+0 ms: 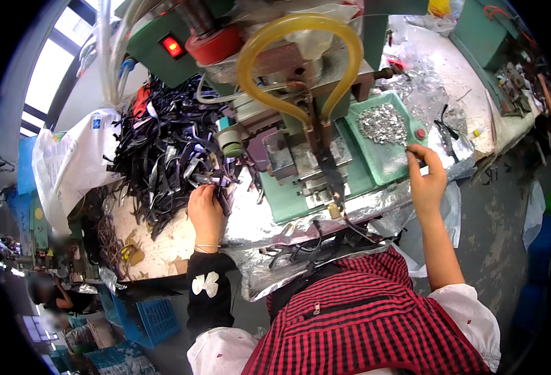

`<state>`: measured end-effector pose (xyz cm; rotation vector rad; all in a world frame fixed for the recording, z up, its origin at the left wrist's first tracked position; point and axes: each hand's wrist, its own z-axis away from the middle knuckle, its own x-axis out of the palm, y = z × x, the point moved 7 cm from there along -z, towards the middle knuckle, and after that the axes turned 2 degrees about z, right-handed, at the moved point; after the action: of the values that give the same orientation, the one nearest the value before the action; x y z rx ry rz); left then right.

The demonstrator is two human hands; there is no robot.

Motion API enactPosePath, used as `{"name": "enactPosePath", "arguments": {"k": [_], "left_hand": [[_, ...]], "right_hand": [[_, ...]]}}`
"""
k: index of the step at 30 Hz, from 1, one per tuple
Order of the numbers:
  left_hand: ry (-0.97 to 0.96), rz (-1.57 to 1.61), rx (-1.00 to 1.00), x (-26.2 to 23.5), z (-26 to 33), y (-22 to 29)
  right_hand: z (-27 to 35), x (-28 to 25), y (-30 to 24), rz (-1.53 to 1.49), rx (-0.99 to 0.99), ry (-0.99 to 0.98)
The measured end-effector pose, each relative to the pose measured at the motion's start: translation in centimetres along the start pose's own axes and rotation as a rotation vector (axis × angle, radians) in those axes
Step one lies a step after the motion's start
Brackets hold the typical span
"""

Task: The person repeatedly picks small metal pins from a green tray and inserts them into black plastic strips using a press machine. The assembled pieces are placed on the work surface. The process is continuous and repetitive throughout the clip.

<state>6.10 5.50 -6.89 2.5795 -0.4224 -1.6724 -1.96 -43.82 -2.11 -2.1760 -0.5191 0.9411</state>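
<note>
My left hand (205, 211) is closed at the near right edge of a heap of black straps (163, 147), its fingertips gripping a strap there. My right hand (426, 178) hangs over the right rim of a green tray (385, 164), thumb and forefinger pinched together. Whatever is in that pinch is too small to make out. Small shiny metal pieces (383, 123) lie heaped in the tray, and a red button (420, 133) sits near its right rim. Between my hands stands a green bench press (282, 200), with a looped yellow tube (300, 22) at its front.
A white plastic bag (75, 162) stands left of the straps. Silvery foil (250, 225) covers the near table edge, where more black straps (300, 247) hang. A red-lit switch (172, 45) glows on the machine. A blue crate (147, 320) stands on the floor at lower left.
</note>
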Motion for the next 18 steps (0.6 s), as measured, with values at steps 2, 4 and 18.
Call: {"name": "enactPosePath", "arguments": {"k": [2,4,18], "left_hand": [[0.009,0.126,0.062,-0.6,-0.8,2.0],[0.088,0.252,0.098,-1.9,-1.6,4.4],[0.507,0.932,0.008,-12.2,-1.6,14.4]], "right_hand": [[-0.2,0.6,-3.9,-0.148,-0.095,-0.072],[-1.2,2.0,-8.6,-0.283,-0.217,-0.204],[-1.3,8.2,-12.7,-0.782,0.156,-0.31]]}}
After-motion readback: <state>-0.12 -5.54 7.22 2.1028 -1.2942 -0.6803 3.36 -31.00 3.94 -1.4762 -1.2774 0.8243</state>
